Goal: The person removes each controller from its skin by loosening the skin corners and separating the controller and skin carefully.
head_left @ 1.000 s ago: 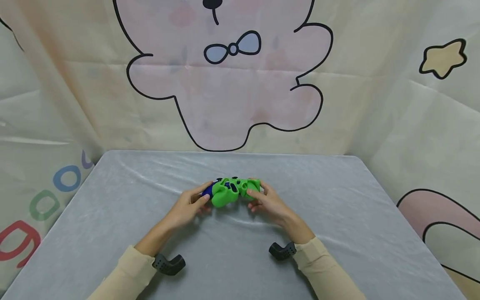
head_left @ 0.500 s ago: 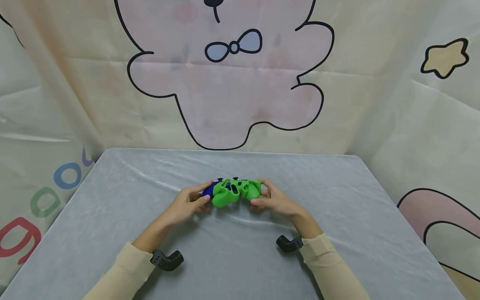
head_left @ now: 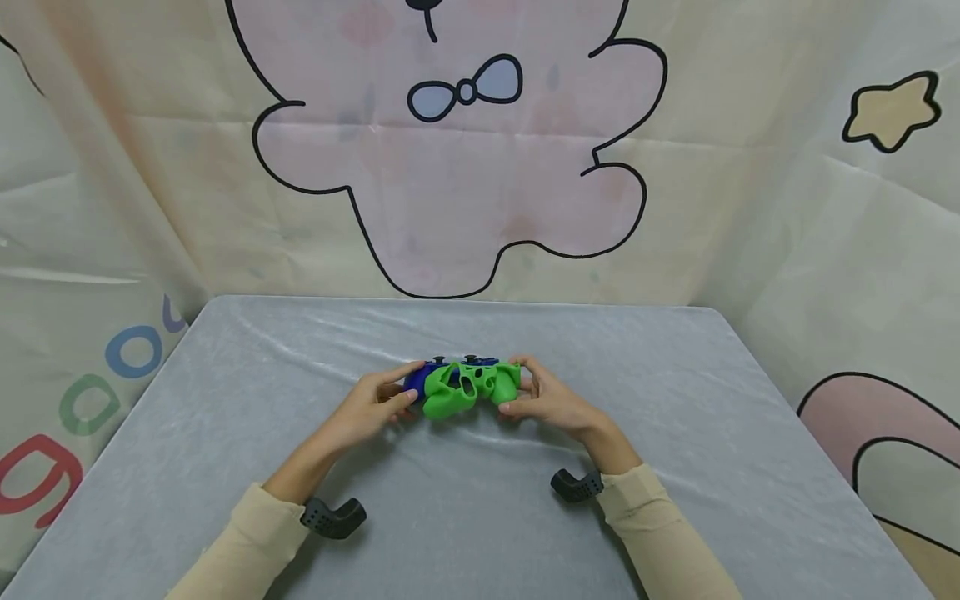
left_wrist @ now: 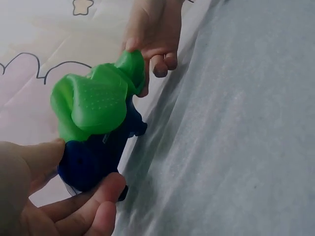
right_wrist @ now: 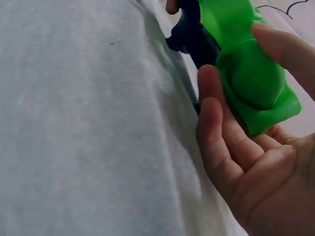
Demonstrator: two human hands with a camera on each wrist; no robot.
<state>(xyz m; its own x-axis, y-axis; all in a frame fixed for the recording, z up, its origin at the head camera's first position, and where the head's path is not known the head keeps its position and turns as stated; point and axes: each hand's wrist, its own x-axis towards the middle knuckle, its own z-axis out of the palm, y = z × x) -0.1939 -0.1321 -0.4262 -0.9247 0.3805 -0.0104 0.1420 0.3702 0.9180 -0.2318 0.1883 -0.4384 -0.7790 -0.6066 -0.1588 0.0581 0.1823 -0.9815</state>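
A dark blue game controller (head_left: 415, 381) with black thumbsticks is held above the table, partly covered by a bright green, soft-looking controller sleeve (head_left: 444, 405). My left hand (head_left: 372, 405) pinches the bare blue grip between thumb and fingers; the left wrist view shows that grip (left_wrist: 81, 169) outside the bunched sleeve (left_wrist: 101, 105). On the other side, my right hand (head_left: 553, 407) holds the sleeve-covered end. In the right wrist view its thumb presses the sleeve (right_wrist: 253, 73), with the fingers on the opposite side. The sleeve hides much of the controller.
A grey velvety cloth (head_left: 465, 517) covers the table, with slight creases around the hands. Behind it hangs a cream curtain (head_left: 187, 158) with cartoon prints. Black curved devices (head_left: 335, 518) sit at both wrists.
My right hand has shifted slightly outward, its thumb now lower on the sleeve. More blue shows along the controller's top right edge. My left hand has kept its hold nearly still.
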